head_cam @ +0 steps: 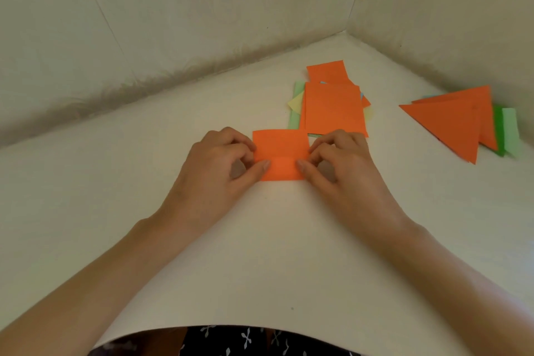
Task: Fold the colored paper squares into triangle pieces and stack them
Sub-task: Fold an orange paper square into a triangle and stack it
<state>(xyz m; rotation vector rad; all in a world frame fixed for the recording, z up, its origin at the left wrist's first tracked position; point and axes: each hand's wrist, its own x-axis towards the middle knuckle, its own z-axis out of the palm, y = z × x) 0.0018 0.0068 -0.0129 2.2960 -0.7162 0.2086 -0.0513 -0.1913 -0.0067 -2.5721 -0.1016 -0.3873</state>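
An orange paper square (280, 150) lies on the white table surface (260, 240) in front of me, its near edge folded up a little way. My left hand (222, 165) pinches its left side, thumb on the folded flap. My right hand (344, 165) pinches its right side the same way. Just beyond it lies a loose pile of unfolded squares (332, 107), orange on top with light green, yellow and blue edges showing. At the far right sits a stack of folded triangles (450, 121), orange on top, green ones beneath.
White walls (173, 23) close in the table at the back and right, meeting in a corner. The table's near edge curves just above my dark patterned clothing (245, 341).
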